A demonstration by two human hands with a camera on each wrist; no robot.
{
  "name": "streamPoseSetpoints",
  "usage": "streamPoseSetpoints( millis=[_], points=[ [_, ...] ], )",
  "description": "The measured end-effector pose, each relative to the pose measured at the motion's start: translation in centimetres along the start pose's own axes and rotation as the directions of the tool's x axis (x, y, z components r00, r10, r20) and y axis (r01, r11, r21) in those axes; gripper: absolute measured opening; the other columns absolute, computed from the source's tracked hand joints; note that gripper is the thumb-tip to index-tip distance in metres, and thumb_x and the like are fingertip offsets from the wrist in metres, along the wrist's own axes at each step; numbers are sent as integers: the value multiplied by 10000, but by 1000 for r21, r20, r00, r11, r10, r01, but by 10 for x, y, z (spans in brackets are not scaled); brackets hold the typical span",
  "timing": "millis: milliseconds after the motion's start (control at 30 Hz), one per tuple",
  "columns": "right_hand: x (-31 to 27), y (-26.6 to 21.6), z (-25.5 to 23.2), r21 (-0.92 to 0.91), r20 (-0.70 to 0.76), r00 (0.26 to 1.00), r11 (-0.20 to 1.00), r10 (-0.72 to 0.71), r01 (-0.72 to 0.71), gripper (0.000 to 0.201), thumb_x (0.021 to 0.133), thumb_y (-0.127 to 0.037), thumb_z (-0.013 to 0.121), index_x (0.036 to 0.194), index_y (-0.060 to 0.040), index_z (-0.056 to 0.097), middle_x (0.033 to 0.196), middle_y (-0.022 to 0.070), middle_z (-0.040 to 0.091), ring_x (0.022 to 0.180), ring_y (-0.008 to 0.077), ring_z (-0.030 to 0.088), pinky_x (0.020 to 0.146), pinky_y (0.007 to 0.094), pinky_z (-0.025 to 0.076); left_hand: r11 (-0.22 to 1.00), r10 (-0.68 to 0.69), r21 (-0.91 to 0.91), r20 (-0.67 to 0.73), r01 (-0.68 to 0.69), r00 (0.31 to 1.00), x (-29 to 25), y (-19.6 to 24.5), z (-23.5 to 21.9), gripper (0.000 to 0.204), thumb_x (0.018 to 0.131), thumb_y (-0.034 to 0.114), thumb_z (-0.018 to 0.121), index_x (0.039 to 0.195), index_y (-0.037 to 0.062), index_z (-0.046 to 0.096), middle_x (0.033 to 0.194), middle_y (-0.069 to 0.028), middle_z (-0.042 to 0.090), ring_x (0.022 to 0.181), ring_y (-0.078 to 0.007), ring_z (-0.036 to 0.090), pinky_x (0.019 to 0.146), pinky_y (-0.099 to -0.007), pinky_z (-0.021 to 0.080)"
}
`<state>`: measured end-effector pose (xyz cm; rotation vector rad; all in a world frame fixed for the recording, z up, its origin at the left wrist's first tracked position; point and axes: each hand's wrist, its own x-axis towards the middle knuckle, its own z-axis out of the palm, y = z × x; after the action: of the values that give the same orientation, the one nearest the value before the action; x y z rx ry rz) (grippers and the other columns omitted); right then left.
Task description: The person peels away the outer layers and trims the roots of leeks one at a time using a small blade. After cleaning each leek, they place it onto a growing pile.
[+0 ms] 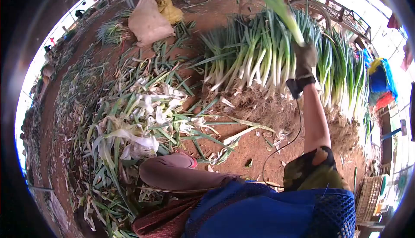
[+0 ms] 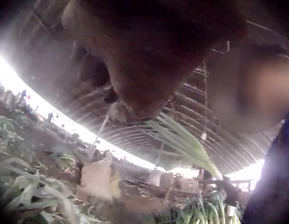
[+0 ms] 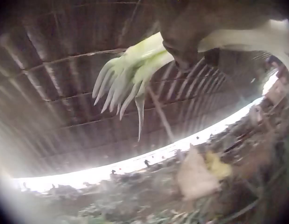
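Observation:
In the head view my right hand (image 1: 305, 58), in a dark glove, is held out over a row of leeks and grips one leek (image 1: 285, 15) by its pale shank. Its green leaves point up and away. The right wrist view shows this leek's fanned leaf tips (image 3: 121, 77) to one side of the hand and pale shank to the other. My left hand (image 2: 149, 60) looms dark and close across the top of the left wrist view; what its fingers hold I cannot tell. Below my right hand, the leek row (image 1: 259, 56) lies with white shanks and roots toward me.
Peeled leaves and white skins (image 1: 147, 121) heap on the soil at left. Beyond them stand a pale sack (image 1: 149, 20) and a yellow bag (image 1: 170, 10). A wicker basket (image 1: 367, 199) is at my right, and a cable (image 1: 276, 149) runs from my right wrist.

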<state>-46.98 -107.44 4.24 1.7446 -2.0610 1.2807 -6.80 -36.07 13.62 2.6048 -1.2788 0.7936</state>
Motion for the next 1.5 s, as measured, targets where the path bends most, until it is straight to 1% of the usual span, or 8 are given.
streamPoseSetpoints(
  millis=[167, 333, 433, 667, 767, 967, 1033, 1500],
  points=[
    [-19, 55, 46, -336, 132, 968, 909, -214, 247, 702, 694, -596, 788, 1091, -61, 569, 945, 125, 647, 805, 247, 646, 614, 401, 516, 952, -292, 133, 109, 277, 950, -17, -14, 31, 480, 909, 473, 638, 1177, 76, 680, 1041, -114, 708, 903, -277, 661, 852, -408, 516],
    [-215, -117, 76, 223, 790, 469, 898, -395, 380, 651, 787, -454, 717, 1297, -90, 540, 1035, 165, 658, 891, 291, 649, 801, 448, 504, 960, -130, 255, 32, 118, 991, -74, -67, 52, 483, 867, 529, 664, 1168, 153, 703, 1000, -116, 705, 906, -279, 651, 839, -379, 525],
    [-334, -203, 47, 658, 545, 38, 456, -837, 599, 620, 803, -427, 665, 1308, -88, 543, 1171, 176, 624, 1083, 348, 600, 987, 510, 408, 798, -583, -50, 190, 601, 790, -232, -216, 96, 760, 782, 393, 768, 1366, 10, 472, 1299, -211, 526, 1133, -322, 540, 966, -401, 442],
    [-491, -312, -79, 888, -162, -428, -320, -889, 329, 545, 769, -261, 708, 1257, -53, 583, 1213, 192, 606, 1112, 374, 555, 979, 475, 405, 389, -885, 440, -67, 810, 461, -326, -143, 0, 500, 746, 318, 752, 1167, 75, 635, 1134, -163, 662, 1037, -372, 626, 885, -457, 497],
    [-524, -312, -90, 920, -158, -465, -301, -871, 251, 487, 772, -223, 692, 1223, -64, 600, 1208, 179, 590, 1111, 378, 532, 983, 499, 402, 92, -980, 474, -113, 876, 163, -332, -134, -18, 485, 719, 393, 753, 1117, 130, 663, 1105, -144, 656, 1033, -352, 622, 864, -442, 501],
    [-532, -296, -89, 848, -261, -511, -448, -819, 284, 507, 725, -203, 692, 1201, -50, 611, 1251, 165, 554, 1190, 358, 491, 1068, 486, 339, 48, -993, 412, -76, 910, 87, -363, -180, 1, 542, 745, 537, 704, 1084, 114, 681, 1082, -157, 650, 997, -364, 627, 834, -445, 507],
    [-533, -297, -91, 851, -251, -527, -444, -812, 280, 524, 711, -201, 697, 1204, -47, 610, 1247, 166, 545, 1195, 348, 492, 1066, 472, 339, 224, -951, 441, -96, 869, 294, -372, -203, 33, 602, 727, 581, 705, 1124, 130, 680, 1094, -176, 663, 1009, -360, 637, 863, -436, 509],
    [-551, -308, -89, 906, -125, -612, -341, -781, 250, 535, 702, -289, 726, 1179, -65, 638, 1224, 144, 582, 1181, 339, 502, 1050, 481, 327, 5, -994, 506, 99, 863, -52, -321, -248, 97, 554, 602, 456, 802, 1028, 113, 713, 994, -140, 710, 898, -303, 695, 767, -406, 563]
  ],
)
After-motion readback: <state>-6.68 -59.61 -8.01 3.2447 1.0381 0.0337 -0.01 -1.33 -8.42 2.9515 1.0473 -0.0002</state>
